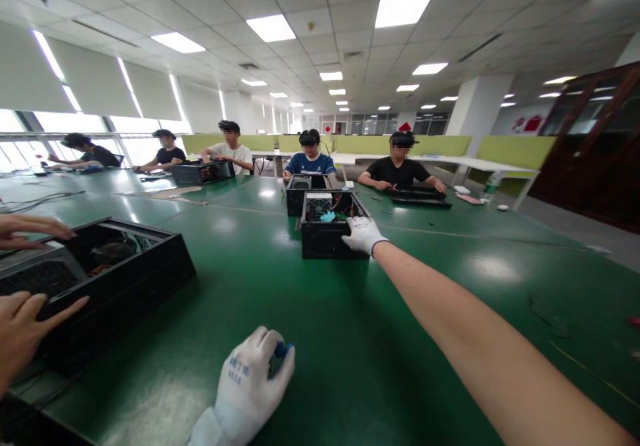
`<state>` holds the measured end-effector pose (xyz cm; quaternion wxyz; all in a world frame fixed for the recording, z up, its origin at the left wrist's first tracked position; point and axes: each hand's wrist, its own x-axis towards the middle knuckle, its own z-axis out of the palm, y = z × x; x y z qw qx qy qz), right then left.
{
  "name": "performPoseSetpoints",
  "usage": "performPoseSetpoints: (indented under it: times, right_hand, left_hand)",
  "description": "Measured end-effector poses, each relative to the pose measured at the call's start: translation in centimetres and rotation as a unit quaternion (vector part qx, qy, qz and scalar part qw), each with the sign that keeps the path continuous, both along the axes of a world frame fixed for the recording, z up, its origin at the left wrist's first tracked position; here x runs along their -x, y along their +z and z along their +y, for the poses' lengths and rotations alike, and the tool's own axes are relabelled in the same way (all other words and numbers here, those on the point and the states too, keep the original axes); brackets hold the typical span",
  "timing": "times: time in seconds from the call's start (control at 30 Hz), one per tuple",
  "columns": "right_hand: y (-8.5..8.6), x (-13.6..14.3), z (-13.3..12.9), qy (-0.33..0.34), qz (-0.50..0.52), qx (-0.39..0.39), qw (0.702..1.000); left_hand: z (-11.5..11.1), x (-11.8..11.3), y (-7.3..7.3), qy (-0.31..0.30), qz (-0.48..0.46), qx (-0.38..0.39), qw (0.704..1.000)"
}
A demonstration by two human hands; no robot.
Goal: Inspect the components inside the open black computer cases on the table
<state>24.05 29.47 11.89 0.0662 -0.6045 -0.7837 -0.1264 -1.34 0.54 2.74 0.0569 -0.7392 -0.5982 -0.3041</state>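
My right hand (364,235), in a white glove, reaches far forward to a black computer case (327,241). Its fingers lie over the case's right edge and the thumb presses the near side. The case is open on top, with a fan (319,209), wires and a light blue piece (327,217) inside. Low in the view, my left hand (250,383), also gloved, is held over the green table with fingers curled toward the thumb. Something blue (284,351) shows at those fingertips; whether it is a held thing or part of the glove is unclear.
On the left, a co-worker's bare hands (30,319) touch another open computer case (120,286). A further case (295,199) stands behind mine. Several people sit across the green table (240,246), one with a black panel (420,196). A plastic bottle (493,185) stands at right.
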Motion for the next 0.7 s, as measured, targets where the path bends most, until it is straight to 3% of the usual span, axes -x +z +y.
performPoseSetpoints:
  times: [0.17, 0.33, 0.5, 0.7]
  right_hand:
    - [-0.2, -0.6, -2.4, 0.018, 0.0, -0.011, 1.0]
    - [-0.8, -2.0, -7.9, 0.046, 0.008, -0.032, 0.998]
    - [-0.7, -3.7, -15.1, 0.094, 0.013, -0.05, 0.994]
    - [-0.7, -5.8, -23.7, 0.158, 0.047, -0.077, 0.983]
  left_hand:
    - [-0.8, -0.5, -0.1, -0.013, -0.026, 0.014, 0.999]
    - [-0.8, -1.5, 0.4, -0.027, -0.041, 0.016, 0.999]
    - [-0.6, -3.1, 2.6, -0.052, -0.052, -0.008, 0.997]
    - [-0.6, -4.9, 6.0, -0.077, -0.027, -0.091, 0.992]
